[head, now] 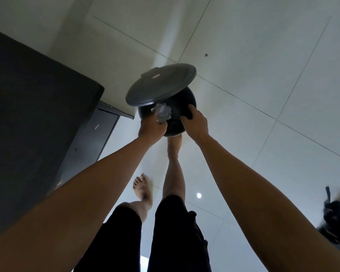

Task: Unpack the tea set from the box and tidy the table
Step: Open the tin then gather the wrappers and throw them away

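Observation:
A round black pedal bin (pixel 191 100) stands on the pale tiled floor with its lid (pixel 161 84) tilted up. My left hand (pixel 152 128) grips a crumpled wad of grey wrapping paper (pixel 163 113) just over the bin's opening. At the near right of the rim, the thumb and fingers of my right hand (pixel 197 123) curl round a dark piece (pixel 186 114). I cannot tell whether that piece is loose packing or part of the bin. No tea set, box or table is in view.
A dark cabinet (pixel 28 107) with a lower drawer unit (pixel 94 134) stands close on the left. My right foot (pixel 174 143) is at the bin's base and my left foot (pixel 142 188) is behind it. A black bag (pixel 338 220) lies at the right edge.

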